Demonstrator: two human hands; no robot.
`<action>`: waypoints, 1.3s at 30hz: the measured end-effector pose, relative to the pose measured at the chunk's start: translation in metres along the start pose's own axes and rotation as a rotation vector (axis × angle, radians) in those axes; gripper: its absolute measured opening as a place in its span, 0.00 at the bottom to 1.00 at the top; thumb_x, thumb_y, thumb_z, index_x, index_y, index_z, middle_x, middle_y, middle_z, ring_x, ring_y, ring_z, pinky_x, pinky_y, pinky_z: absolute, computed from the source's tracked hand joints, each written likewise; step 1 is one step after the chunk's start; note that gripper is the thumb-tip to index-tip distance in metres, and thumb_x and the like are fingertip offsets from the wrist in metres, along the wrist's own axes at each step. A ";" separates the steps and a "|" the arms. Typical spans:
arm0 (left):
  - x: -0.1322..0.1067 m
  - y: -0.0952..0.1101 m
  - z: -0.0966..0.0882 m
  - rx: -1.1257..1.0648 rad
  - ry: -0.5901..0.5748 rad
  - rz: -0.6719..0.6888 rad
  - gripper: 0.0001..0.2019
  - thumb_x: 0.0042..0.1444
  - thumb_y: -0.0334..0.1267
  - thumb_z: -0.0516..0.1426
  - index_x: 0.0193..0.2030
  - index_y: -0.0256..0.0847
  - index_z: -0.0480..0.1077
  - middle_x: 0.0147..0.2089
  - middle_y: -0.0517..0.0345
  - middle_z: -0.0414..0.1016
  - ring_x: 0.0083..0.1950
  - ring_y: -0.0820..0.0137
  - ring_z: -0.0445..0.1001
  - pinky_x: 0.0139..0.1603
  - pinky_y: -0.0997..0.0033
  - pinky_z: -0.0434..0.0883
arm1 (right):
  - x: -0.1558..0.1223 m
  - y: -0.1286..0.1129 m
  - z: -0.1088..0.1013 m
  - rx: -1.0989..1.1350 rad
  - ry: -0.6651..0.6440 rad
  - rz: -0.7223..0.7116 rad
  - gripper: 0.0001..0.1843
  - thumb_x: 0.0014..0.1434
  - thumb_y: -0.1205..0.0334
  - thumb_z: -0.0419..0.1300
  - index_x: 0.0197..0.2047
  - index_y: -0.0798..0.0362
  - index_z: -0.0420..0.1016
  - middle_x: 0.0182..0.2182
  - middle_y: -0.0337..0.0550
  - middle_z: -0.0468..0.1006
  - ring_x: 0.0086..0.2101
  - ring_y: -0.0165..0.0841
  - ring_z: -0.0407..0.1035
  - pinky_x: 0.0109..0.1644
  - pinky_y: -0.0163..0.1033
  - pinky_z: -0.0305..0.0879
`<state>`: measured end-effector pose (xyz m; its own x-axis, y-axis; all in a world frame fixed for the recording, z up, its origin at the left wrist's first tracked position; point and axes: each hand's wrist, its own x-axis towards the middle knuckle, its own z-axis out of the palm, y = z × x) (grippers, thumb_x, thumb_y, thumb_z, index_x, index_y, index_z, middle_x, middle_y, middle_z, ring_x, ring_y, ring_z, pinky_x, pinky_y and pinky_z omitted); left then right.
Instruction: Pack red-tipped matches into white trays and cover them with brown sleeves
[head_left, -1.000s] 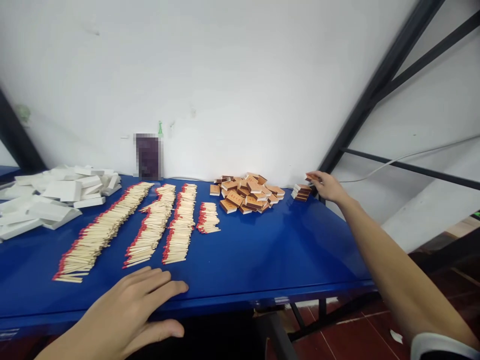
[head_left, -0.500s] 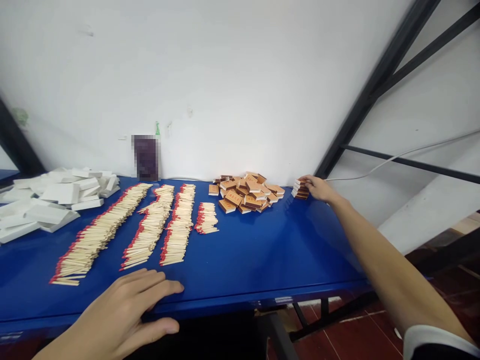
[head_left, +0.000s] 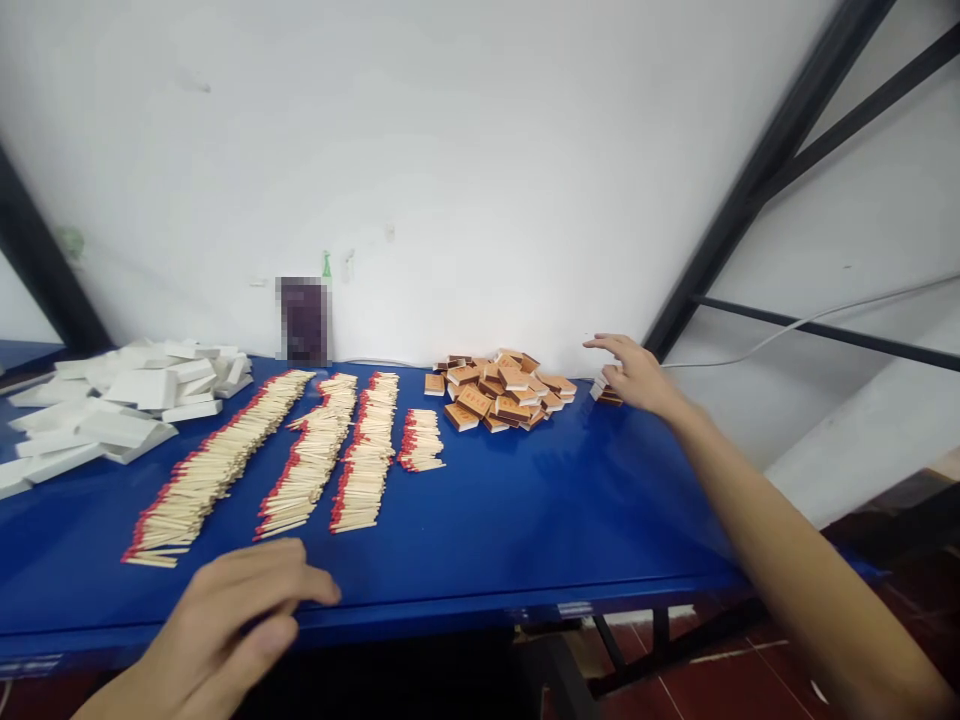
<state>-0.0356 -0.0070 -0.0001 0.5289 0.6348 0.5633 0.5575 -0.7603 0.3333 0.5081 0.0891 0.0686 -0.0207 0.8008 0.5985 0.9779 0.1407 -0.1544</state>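
At the far right of the table, my right hand (head_left: 637, 375) is raised with fingers apart and nothing between them. Just beneath it stands a stack of matchboxes (head_left: 610, 398), partly covered by the hand. My left hand (head_left: 232, 615) hovers by the table's front edge, thumb apart from loosely bent fingers, and holds nothing. Beyond it lie rows of red-tipped matches: a long slanting row (head_left: 225, 460), two more rows (head_left: 311, 465) (head_left: 367, 460) and a short bunch (head_left: 422, 440). A loose heap of orange-brown matchboxes (head_left: 502, 390) lies between the matches and the stack.
White open box trays (head_left: 127, 395) are heaped on the left of the blue table (head_left: 510, 530). A dark pixelated rectangle (head_left: 304, 320) stands against the white wall. Dark metal bars (head_left: 720, 240) slope up at the right, with a cable (head_left: 795, 325) across them.
My right hand has let go of the matchbox stack and lifted slightly, its fingers spreading. My left hand has drawn back a little to the left. The view has shifted slightly.
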 end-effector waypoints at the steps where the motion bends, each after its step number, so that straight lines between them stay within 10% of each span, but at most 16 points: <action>1: 0.002 -0.005 -0.009 -0.044 0.043 -0.058 0.23 0.68 0.52 0.43 0.36 0.51 0.77 0.30 0.61 0.79 0.33 0.65 0.76 0.39 0.68 0.73 | -0.003 -0.019 0.001 0.026 0.003 -0.049 0.26 0.56 0.71 0.52 0.57 0.53 0.74 0.59 0.52 0.73 0.57 0.45 0.68 0.63 0.53 0.64; 6: 0.012 -0.068 -0.079 0.315 0.271 -0.365 0.14 0.64 0.49 0.50 0.43 0.46 0.73 0.46 0.63 0.79 0.50 0.60 0.74 0.55 0.62 0.68 | -0.027 -0.111 0.014 0.122 -0.098 -0.480 0.18 0.63 0.68 0.53 0.55 0.50 0.74 0.49 0.51 0.78 0.49 0.43 0.73 0.53 0.52 0.71; 10: 0.004 -0.113 -0.112 0.637 0.004 -0.391 0.21 0.64 0.47 0.48 0.55 0.35 0.70 0.60 0.48 0.72 0.62 0.51 0.68 0.67 0.52 0.61 | -0.041 -0.138 0.034 0.022 -0.153 -0.562 0.17 0.62 0.66 0.57 0.53 0.52 0.76 0.49 0.52 0.78 0.50 0.47 0.72 0.54 0.59 0.69; 13: -0.005 -0.125 -0.110 0.647 -0.154 -0.413 0.24 0.67 0.47 0.47 0.60 0.32 0.68 0.64 0.40 0.68 0.65 0.46 0.66 0.65 0.49 0.62 | -0.043 -0.131 0.052 -0.007 -0.144 -0.596 0.19 0.62 0.71 0.54 0.55 0.53 0.75 0.51 0.55 0.78 0.51 0.48 0.73 0.53 0.60 0.70; 20: -0.013 -0.140 -0.106 0.689 -0.004 -0.444 0.22 0.65 0.48 0.49 0.59 0.37 0.69 0.62 0.50 0.68 0.66 0.49 0.64 0.68 0.53 0.58 | -0.041 -0.120 0.064 0.035 -0.053 -0.684 0.18 0.65 0.73 0.50 0.52 0.52 0.75 0.48 0.52 0.80 0.47 0.43 0.75 0.48 0.51 0.74; 33: -0.017 -0.164 -0.117 0.843 -0.043 -0.523 0.23 0.65 0.50 0.48 0.51 0.31 0.72 0.55 0.38 0.73 0.60 0.49 0.69 0.60 0.51 0.63 | -0.042 -0.112 0.073 0.063 0.115 -0.719 0.21 0.66 0.73 0.54 0.59 0.51 0.71 0.51 0.53 0.77 0.51 0.43 0.74 0.52 0.48 0.75; 39: -0.017 -0.161 -0.118 0.822 -0.034 -0.579 0.25 0.67 0.53 0.47 0.54 0.36 0.74 0.62 0.36 0.68 0.64 0.41 0.62 0.54 0.37 0.64 | -0.052 -0.132 0.062 0.140 0.189 -0.762 0.22 0.63 0.76 0.57 0.58 0.51 0.72 0.50 0.53 0.78 0.51 0.42 0.74 0.55 0.47 0.74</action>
<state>-0.2096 0.0888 0.0257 0.0478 0.8898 0.4538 0.9964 -0.0107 -0.0840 0.3671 0.0649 0.0089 -0.6258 0.3441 0.7000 0.6730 0.6919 0.2615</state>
